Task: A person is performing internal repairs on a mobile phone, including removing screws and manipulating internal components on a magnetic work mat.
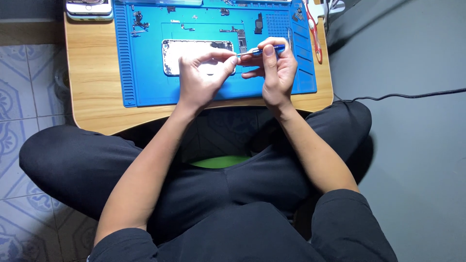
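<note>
My right hand [277, 70] grips a thin blue-handled screwdriver [266, 50], held level and pointing left. My left hand [201, 77] pinches at the tool's tip with thumb and forefinger; whatever sits between those fingers is too small to see. Both hands hover over an opened white phone shell [187, 53] that lies on a blue repair mat [145, 73]. Small loose phone parts [241, 39] lie on the mat just behind the hands.
The mat covers a small wooden lap table [92, 77] over my crossed legs. Another phone [90, 8] lies at the table's far left corner. Red-handled tweezers or scissors [315, 34] rest at the mat's right edge. A black cable [412, 95] runs across the grey floor.
</note>
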